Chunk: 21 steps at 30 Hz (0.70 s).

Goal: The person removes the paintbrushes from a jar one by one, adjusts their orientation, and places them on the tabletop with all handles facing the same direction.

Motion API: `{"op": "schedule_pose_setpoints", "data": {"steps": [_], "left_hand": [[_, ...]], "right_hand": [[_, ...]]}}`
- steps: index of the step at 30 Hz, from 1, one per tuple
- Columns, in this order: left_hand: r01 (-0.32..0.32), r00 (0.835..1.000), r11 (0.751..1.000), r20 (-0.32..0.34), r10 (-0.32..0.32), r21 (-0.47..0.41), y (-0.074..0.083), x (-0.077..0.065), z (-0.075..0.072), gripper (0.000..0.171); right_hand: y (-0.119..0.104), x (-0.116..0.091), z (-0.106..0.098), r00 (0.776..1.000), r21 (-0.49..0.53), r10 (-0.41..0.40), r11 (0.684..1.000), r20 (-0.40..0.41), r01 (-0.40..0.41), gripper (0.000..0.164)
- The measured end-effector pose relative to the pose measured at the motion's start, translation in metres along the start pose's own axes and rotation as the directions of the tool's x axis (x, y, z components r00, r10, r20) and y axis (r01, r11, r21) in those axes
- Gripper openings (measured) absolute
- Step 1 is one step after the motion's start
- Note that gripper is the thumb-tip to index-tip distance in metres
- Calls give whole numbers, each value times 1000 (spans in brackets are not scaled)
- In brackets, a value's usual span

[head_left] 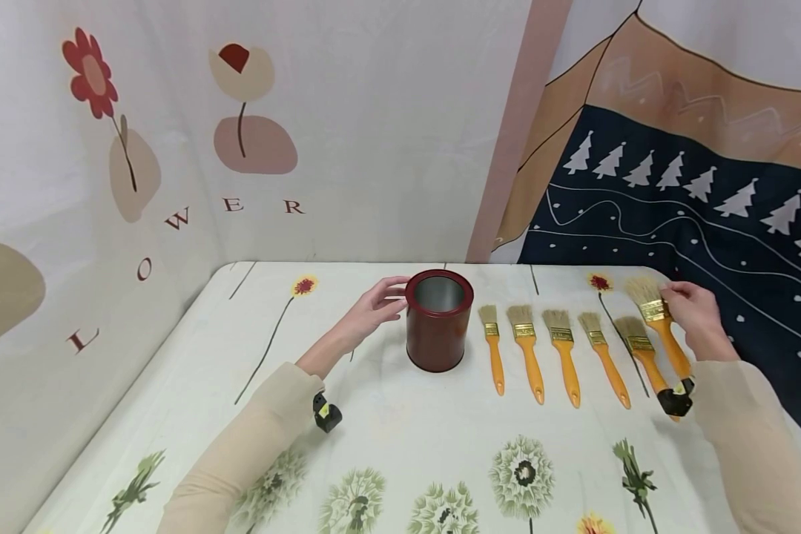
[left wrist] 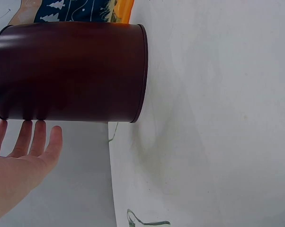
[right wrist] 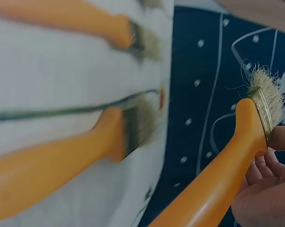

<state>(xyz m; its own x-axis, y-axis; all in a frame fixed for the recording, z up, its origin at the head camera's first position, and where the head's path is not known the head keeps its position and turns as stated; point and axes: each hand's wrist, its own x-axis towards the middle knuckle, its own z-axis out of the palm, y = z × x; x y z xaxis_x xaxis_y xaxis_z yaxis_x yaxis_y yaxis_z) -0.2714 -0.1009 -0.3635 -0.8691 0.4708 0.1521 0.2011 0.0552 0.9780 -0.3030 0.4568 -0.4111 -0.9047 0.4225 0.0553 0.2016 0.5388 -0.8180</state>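
A dark red metal can [head_left: 438, 343], its top uncovered and grey inside, stands upright on the table. My left hand [head_left: 377, 307] is at its left side, fingers extended. In the left wrist view, fingertips [left wrist: 39, 124] touch the wall of the can [left wrist: 71, 71]. On the far right my right hand [head_left: 696, 315] pinches a paintbrush [head_left: 672, 345] near its metal band, bristles pointing up and away. The right wrist view shows this brush's orange handle [right wrist: 213, 182] raised off the table, with the thumb by the band. Just left of it lies another paintbrush [head_left: 646, 360].
Several more orange-handled paintbrushes [head_left: 564, 356] lie in a row between the can and the right hand, bristles toward the back. A flower-printed cloth [head_left: 400, 452] covers the table. Printed curtains [head_left: 387, 148] hang behind and at both sides.
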Motion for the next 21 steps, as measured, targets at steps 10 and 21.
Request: {"op": "schedule_pose_setpoints", "data": {"steps": [10, 21], "left_hand": [[-3, 1000, 1000, 0, 3, 10, 0, 0, 1, 45], [11, 1000, 1000, -2, -11, 15, 0, 1, 1, 46]], "right_hand": [[-51, -69, -16, 986, -44, 146, 988, -77, -150, 51], [-31, -69, -19, 953, 4, 256, 966, -161, -259, 45]]}}
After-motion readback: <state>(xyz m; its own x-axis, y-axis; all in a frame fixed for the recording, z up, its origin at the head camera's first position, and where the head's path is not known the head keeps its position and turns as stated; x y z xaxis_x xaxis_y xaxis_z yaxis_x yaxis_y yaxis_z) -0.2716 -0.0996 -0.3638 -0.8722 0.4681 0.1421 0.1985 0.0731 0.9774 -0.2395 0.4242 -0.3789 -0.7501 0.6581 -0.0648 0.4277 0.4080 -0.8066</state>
